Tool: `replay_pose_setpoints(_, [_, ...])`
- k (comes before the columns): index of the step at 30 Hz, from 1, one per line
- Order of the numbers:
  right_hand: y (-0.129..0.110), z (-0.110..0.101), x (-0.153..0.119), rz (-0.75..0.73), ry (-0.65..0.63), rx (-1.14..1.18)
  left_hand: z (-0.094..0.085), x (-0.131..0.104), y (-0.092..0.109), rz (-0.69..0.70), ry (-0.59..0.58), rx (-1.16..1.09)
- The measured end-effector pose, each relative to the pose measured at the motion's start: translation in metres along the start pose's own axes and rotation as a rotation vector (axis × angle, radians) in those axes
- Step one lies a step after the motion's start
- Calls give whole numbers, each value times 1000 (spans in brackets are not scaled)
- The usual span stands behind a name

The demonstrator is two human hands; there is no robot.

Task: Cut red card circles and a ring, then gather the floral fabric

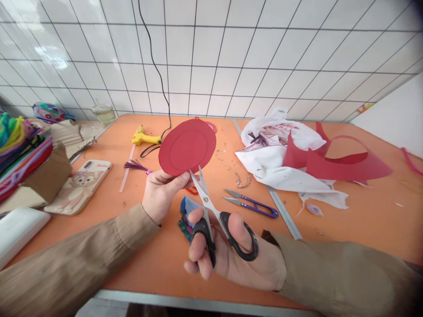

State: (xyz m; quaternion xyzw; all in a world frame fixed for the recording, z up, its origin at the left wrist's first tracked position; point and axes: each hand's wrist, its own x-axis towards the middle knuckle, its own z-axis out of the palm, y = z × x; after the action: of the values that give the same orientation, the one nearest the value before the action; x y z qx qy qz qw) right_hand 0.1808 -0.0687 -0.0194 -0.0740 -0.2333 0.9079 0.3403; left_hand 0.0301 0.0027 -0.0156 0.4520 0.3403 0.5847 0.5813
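Observation:
My left hand (161, 191) pinches the lower edge of a round red paper disc (187, 145), which is held up above the table. A smaller circle is marked on the disc's face. In my right hand (228, 246) is a pair of scissors (205, 200) with black handles, fingers through the loops. Its blades are parted, and their tips are at the disc's bottom edge beside my left thumb. Below the disc lies a small bundle of blue, green and purple material (187, 218), partly hidden by my right hand.
Purple thread snips (256, 207) and a metal ruler (284, 213) lie to the right. Behind them are a white plastic bag (264, 165) and red paper offcuts (346, 165). A yellow glue gun (144, 137), a phone (79, 187) and a cardboard box (49, 169) of pipe cleaners stand left.

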Motion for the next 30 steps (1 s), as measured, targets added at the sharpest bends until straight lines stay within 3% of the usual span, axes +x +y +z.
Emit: replay_pose_setpoints(30, [1, -5, 1, -48, -37, -15, -3, 2, -4, 95, -18, 85])
